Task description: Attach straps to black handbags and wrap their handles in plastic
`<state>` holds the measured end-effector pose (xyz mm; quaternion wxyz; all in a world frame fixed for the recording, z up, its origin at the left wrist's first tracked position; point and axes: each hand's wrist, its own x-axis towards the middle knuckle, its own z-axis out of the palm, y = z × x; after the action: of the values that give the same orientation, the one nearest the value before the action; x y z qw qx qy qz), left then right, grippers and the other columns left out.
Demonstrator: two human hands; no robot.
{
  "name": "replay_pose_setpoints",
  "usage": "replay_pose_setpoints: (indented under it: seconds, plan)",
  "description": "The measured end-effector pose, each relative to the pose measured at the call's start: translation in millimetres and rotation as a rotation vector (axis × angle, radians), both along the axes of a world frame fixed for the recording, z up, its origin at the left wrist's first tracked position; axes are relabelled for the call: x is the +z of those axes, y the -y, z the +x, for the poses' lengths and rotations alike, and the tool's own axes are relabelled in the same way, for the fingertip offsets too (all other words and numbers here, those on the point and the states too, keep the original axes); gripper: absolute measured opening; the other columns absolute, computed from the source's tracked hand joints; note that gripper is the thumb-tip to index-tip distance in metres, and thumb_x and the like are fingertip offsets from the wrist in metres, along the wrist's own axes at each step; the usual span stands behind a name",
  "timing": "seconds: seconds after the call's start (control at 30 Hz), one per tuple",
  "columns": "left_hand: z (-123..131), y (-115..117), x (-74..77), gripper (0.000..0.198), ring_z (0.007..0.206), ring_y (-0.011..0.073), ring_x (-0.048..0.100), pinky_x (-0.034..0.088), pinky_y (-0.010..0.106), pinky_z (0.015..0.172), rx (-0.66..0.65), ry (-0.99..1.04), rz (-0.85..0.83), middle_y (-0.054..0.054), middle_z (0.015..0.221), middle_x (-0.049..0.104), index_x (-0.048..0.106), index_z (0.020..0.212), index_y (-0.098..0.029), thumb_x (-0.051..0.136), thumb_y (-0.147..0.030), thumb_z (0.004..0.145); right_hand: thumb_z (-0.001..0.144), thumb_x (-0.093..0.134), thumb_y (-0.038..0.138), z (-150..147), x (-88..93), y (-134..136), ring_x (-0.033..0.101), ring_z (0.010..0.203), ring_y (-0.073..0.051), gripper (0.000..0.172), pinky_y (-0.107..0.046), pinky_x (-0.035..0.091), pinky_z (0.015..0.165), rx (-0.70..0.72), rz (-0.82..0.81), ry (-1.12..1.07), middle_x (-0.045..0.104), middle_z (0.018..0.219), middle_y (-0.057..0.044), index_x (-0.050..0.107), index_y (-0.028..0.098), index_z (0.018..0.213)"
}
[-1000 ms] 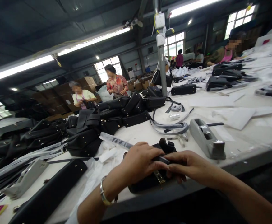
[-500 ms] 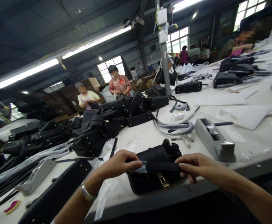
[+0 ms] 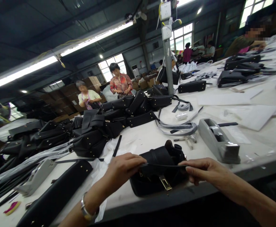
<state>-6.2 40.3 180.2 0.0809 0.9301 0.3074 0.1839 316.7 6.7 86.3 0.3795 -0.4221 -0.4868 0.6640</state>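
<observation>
A thin black strap (image 3: 165,165) is stretched edge-on above a black handbag (image 3: 140,186) at the table's front edge. My left hand (image 3: 126,165) pinches the strap's left end, its fingers closed and pointing right. At the other end my right hand (image 3: 200,170) grips the strap between thumb and fingers. Below the strap, a gold zipper pull (image 3: 165,183) hangs on the bag's front. The bag's flap and bunched straps rise behind the strap.
Right of the bag stands a grey tape dispenser (image 3: 219,142); another dispenser (image 3: 37,176) is at left. Black bags (image 3: 90,142) are piled behind. A long black bag (image 3: 57,192) lies by my left forearm. A metal post (image 3: 168,66) rises beyond. Several people are across the table.
The strap has turned from showing its flat face to edge-on. My left hand has rolled over, its back now more visible, and the pale piece at that end is hidden.
</observation>
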Motion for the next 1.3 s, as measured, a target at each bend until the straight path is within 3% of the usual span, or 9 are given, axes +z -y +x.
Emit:
replay_pose_setpoints:
  seconds: [0.1, 0.17, 0.43, 0.6, 0.73, 0.87, 1.0, 1.2, 1.3]
  plan:
    - [-3.2, 11.6, -5.6, 0.033, 0.096, 0.0175, 0.068, 0.054, 0.028, 0.08, -0.131, -0.045, 0.47, 0.007, 0.121, 0.072, 0.065, 0.126, -0.018, 0.055, -0.007, 0.096, 0.08, 0.078, 0.046, -0.3, -0.4, 10.6, 0.068, 0.076, -0.014, 0.045, -0.023, 0.051, 0.076, -0.027, -0.045, -0.057, 0.076, 0.08, -0.003, 0.074, 0.022, 0.118]
    - [-6.1, 17.2, -8.4, 0.037, 0.098, 0.018, 0.067, 0.055, 0.029, 0.081, -0.175, -0.093, 0.637, 0.007, 0.127, 0.07, 0.062, 0.13, -0.015, 0.059, -0.007, 0.095, 0.078, 0.079, 0.047, -2.6, -0.2, 16.5, 0.069, 0.081, -0.015, 0.047, -0.023, 0.051, 0.078, -0.037, -0.065, -0.089, 0.077, 0.085, -0.003, 0.073, 0.024, 0.119]
    - [-14.6, 22.1, -21.1, 0.039, 0.095, 0.0163, 0.069, 0.056, 0.026, 0.076, -0.185, -0.162, 0.735, 0.005, 0.13, 0.068, 0.06, 0.133, -0.015, 0.059, -0.007, 0.095, 0.074, 0.082, 0.047, -14.6, 6.0, 23.6, 0.071, 0.084, -0.017, 0.045, -0.023, 0.051, 0.076, -0.099, -0.062, 0.021, 0.078, 0.091, -0.003, 0.075, 0.024, 0.111]
    - [-14.9, 21.7, -31.3, 0.038, 0.11, 0.0196, 0.067, 0.058, 0.029, 0.088, -0.165, -0.06, 0.558, 0.01, 0.131, 0.067, 0.06, 0.133, -0.014, 0.055, -0.006, 0.096, 0.072, 0.082, 0.048, -15.6, 5.3, 25.3, 0.069, 0.079, -0.017, 0.045, -0.024, 0.051, 0.074, -0.117, -0.027, 0.06, 0.077, 0.085, -0.003, 0.076, 0.022, 0.108]
    - [-11.1, 19.4, -36.6, 0.042, 0.107, 0.0174, 0.069, 0.057, 0.026, 0.089, -0.067, 0.079, 0.19, 0.011, 0.125, 0.07, 0.057, 0.136, -0.017, 0.051, -0.005, 0.096, 0.072, 0.082, 0.048, -17.4, 3.8, 23.5, 0.068, 0.078, -0.017, 0.044, -0.024, 0.051, 0.074, -0.131, -0.004, 0.08, 0.076, 0.08, -0.003, 0.076, 0.02, 0.107]
    - [-5.9, 20.0, -20.1, 0.044, 0.102, 0.0211, 0.069, 0.054, 0.03, 0.088, 0.113, 0.091, -0.317, 0.007, 0.119, 0.072, 0.057, 0.138, -0.025, 0.063, -0.028, 0.094, 0.075, 0.08, 0.047, -19.8, 3.2, 20.3, 0.068, 0.077, -0.018, 0.044, -0.026, 0.052, 0.074, -0.115, 0.023, 0.091, 0.076, 0.081, -0.004, 0.075, 0.019, 0.108]
    - [0.4, 18.4, 1.0, 0.037, 0.101, 0.0216, 0.066, 0.05, 0.03, 0.089, 0.171, 0.088, -0.613, 0.007, 0.116, 0.072, 0.065, 0.129, -0.023, 0.049, -0.041, 0.1, 0.074, 0.081, 0.048, -19.6, 4.4, 18.2, 0.07, 0.079, -0.019, 0.045, -0.027, 0.054, 0.075, -0.117, 0.035, 0.092, 0.077, 0.085, -0.005, 0.075, 0.02, 0.108]
    - [18.7, 10.6, 5.8, 0.032, 0.07, 0.0131, 0.056, 0.041, 0.021, 0.062, 0.222, -0.001, -0.682, 0.002, 0.079, 0.067, 0.074, 0.097, -0.016, 0.055, -0.041, 0.096, 0.074, 0.081, 0.049, -22.5, 3.1, 14.6, 0.072, 0.081, -0.022, 0.047, -0.029, 0.056, 0.076, -0.138, 0.067, 0.088, 0.078, 0.085, -0.006, 0.073, 0.019, 0.109]
    - [37.6, 7.7, 9.1, 0.031, 0.069, 0.0127, 0.055, 0.04, 0.021, 0.062, 0.195, -0.017, -0.655, 0.001, 0.077, 0.065, 0.073, 0.094, -0.016, 0.052, -0.039, 0.098, 0.076, 0.079, 0.048, -27.6, 5.1, 13.2, 0.073, 0.085, -0.023, 0.046, -0.03, 0.057, 0.077, -0.132, 0.111, 0.086, 0.078, 0.093, -0.007, 0.072, 0.02, 0.112]
